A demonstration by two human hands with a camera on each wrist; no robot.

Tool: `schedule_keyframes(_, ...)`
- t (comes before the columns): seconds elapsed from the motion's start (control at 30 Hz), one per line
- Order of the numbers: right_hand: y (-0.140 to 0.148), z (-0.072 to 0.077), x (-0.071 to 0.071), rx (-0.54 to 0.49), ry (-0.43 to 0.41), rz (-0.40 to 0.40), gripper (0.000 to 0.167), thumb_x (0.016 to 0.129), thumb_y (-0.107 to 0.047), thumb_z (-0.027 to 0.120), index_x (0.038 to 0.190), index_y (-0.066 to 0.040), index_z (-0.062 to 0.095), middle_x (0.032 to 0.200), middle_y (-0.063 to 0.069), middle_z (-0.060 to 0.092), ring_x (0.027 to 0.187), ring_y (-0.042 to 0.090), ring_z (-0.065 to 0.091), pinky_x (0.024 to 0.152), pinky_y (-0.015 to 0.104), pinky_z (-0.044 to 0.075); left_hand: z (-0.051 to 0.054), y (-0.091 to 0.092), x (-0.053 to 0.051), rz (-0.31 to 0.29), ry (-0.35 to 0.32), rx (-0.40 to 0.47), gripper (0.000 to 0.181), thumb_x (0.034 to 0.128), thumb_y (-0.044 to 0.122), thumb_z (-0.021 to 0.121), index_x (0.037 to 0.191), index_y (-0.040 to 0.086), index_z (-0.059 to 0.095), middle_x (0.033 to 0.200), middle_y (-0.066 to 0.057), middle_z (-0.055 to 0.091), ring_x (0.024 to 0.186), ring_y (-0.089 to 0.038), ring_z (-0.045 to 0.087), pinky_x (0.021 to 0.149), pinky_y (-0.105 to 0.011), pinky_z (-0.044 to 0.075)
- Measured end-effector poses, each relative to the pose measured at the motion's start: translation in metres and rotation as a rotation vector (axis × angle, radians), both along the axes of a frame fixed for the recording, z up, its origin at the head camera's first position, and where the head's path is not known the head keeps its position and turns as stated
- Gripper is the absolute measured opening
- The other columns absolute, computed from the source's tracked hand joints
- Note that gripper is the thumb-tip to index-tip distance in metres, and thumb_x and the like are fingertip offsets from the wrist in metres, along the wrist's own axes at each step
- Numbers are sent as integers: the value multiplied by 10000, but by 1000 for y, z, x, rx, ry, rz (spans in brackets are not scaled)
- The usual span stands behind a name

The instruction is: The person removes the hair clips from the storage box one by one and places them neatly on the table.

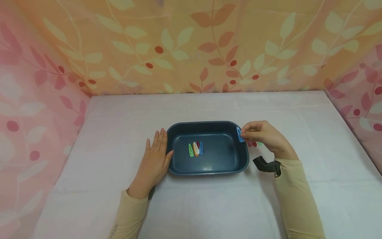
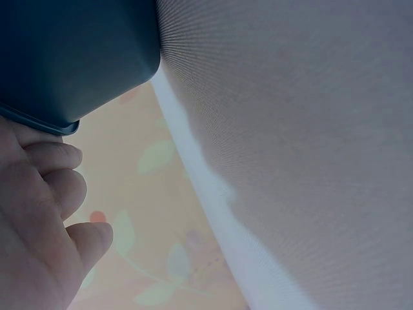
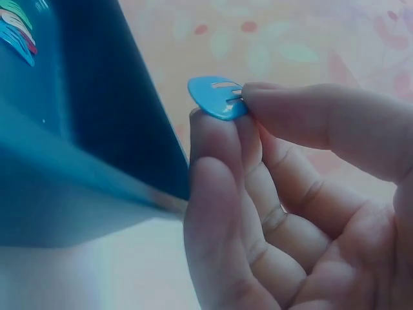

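Beige sleeves (image 1: 301,202) come closest, at 5 and 7 o'clock, the left one bearing a small mark too faint to read; a black strap (image 1: 267,165) juts from the right cuff. On the white counter (image 1: 209,205) sits a dark blue tray (image 1: 222,152). Against its 9 o'clock side lies the left hand (image 1: 153,164), fingers straight and touching the rim. By the rim near 2 o'clock, the right hand (image 1: 265,137) pinches a blue hair clip (image 1: 239,134) between thumb and fingers. Inside the tray, just off centre toward 9 o'clock, green, orange, white, red and blue clips (image 1: 196,148) lie bunched together. Outside at 3 o'clock, red and green clips (image 1: 254,144) show, partly hidden beneath the right hand. Leaf-patterned cloth (image 1: 191,46) hangs at 12 o'clock.
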State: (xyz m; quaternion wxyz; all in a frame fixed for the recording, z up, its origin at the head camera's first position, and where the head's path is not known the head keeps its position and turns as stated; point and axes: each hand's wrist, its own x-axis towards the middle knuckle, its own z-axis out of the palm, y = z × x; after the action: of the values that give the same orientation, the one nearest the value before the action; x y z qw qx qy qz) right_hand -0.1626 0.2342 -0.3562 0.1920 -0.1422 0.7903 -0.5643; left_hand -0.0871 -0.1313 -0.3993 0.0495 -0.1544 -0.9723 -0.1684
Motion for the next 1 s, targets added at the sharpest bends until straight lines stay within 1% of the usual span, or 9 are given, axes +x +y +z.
schedule_keyframes(0.13,7,-3,0,-12,7,-3,78,893,-51,619,887,24,641,714,173,634,584,329,570,517,373,463,0,0,0,0,10,10,650,986,272,463,1460,-84,196,1539,-197,149,1427,-322,92,1103,-565,91)
schedule_keyframes(0.23,11,-5,0,-17,8,-10,66,895,-50,619,888,10,645,732,166,649,609,334,599,575,384,497,0,0,0,1,2,8,653,989,276,458,1464,-79,186,1543,-190,136,1430,-313,79,1107,-557,81)
schedule_keyframes(0.37,16,-6,1,-25,-2,-30,64,894,-52,626,885,8,645,744,120,679,662,322,655,651,373,531,0,0,1,1,-9,3,654,992,278,450,1469,-73,172,1546,-182,123,1430,-314,79,1110,-550,71)
schedule_keyframes(0.47,19,-5,2,-29,-14,-45,73,892,-56,632,884,16,641,741,125,687,671,310,663,668,353,535,0,0,1,0,-12,3,654,992,276,451,1470,-71,170,1548,-181,122,1430,-315,82,1111,-548,70)
schedule_keyframes(0.6,23,-4,3,-41,-21,-47,105,897,-59,627,903,46,625,749,177,682,660,320,643,670,357,534,-1,-1,1,-1,-9,11,650,992,273,451,1467,-76,176,1546,-186,127,1430,-317,79,1108,-553,74)
schedule_keyframes(0.7,26,-4,5,-41,-18,-63,89,899,-49,621,905,40,629,766,125,698,690,302,659,694,336,539,-1,-1,1,-3,-12,9,651,995,280,442,1468,-75,171,1548,-183,120,1431,-314,74,1110,-549,70)
schedule_keyframes(0.83,31,-3,7,-24,-8,-90,51,895,-42,623,892,1,651,769,49,703,722,251,673,708,289,538,0,-1,2,-4,-21,-1,652,999,289,426,1473,-69,156,1552,-175,103,1433,-308,65,1114,-539,58)
schedule_keyframes(1.0,38,-4,8,-29,-2,-96,54,898,-40,619,891,-9,663,759,42,691,713,230,667,710,276,534,0,-1,2,-5,-25,-1,653,1000,288,425,1473,-70,152,1551,-177,105,1433,-309,62,1114,-541,59)
